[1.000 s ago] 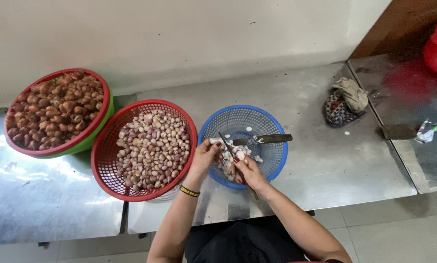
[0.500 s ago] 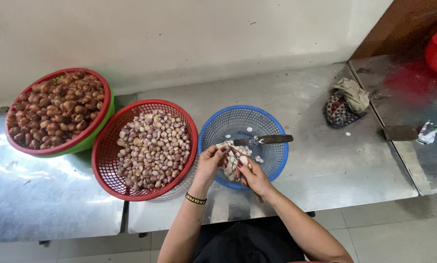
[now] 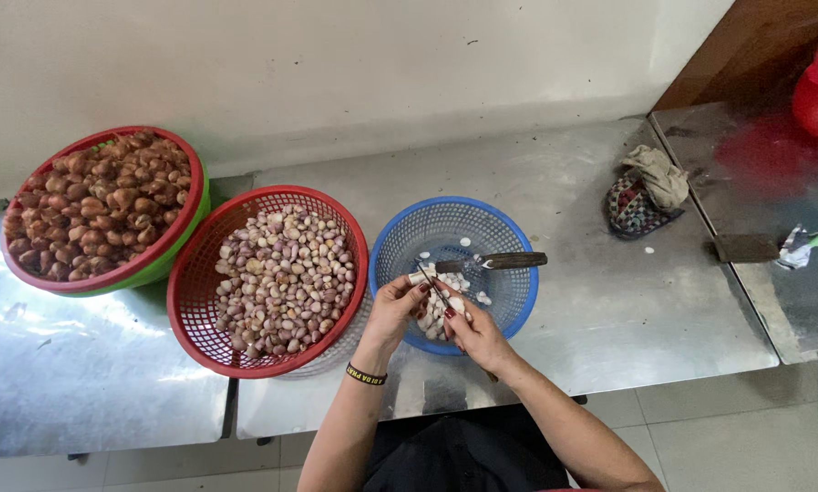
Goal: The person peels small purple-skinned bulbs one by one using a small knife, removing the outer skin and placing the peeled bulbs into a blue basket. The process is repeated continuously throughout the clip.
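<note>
My left hand [image 3: 392,314] pinches a small pale garlic clove [image 3: 420,276] over the near side of a blue mesh basket [image 3: 518,235]. My right hand [image 3: 474,335] grips a small knife [image 3: 433,290] whose blade points up-left against the clove. Several peeled white cloves [image 3: 438,314] lie in the blue basket, partly hidden by my hands. A second knife [image 3: 498,261] with a dark handle lies across the basket. A black band sits on my left wrist.
A red mesh basket [image 3: 199,339] of unpeeled cloves stands to the left of the blue one. Farther left is a red-and-green basket [image 3: 167,260] of brown bulbs. On the steel table's right are a patterned cloth [image 3: 644,193], a dark block [image 3: 744,248] and a red container [image 3: 817,91].
Both hands have stayed over the blue basket, drawing slightly closer together and toward me while the knife works on the clove. Nothing else has moved.
</note>
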Motion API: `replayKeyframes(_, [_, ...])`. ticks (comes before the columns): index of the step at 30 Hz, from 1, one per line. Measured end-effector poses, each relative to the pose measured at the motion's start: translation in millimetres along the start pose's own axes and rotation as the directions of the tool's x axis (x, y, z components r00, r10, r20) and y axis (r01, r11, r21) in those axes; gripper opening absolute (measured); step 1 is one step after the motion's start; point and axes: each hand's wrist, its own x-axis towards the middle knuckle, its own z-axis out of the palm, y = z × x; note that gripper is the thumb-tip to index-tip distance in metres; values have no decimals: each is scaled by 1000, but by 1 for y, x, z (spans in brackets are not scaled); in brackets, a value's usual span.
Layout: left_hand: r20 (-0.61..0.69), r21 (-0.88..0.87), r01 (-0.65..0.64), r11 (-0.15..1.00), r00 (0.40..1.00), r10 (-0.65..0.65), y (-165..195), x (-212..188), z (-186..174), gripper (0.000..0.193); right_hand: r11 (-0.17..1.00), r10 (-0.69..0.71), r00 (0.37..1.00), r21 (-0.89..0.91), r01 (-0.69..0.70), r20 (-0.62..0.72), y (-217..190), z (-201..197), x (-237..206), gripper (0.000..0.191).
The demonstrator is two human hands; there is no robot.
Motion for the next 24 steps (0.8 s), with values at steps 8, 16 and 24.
replayKeyframes(8, [-1,-198,138,970,990,-141,-2,4,5,22,998,6,1000,57,-5,-7,-3,1,15,57])
replayKeyframes(16, [20,-180,71,981,997,-68,0,11,6,24,994,-2,1000,-107,0,-17,-16,-3,0,58])
replayKeyframes(24, [49,-216,118,969,993,-110,-1,7,16,24,983,-148,988,-112,142,-44,-12,-4,17,54])
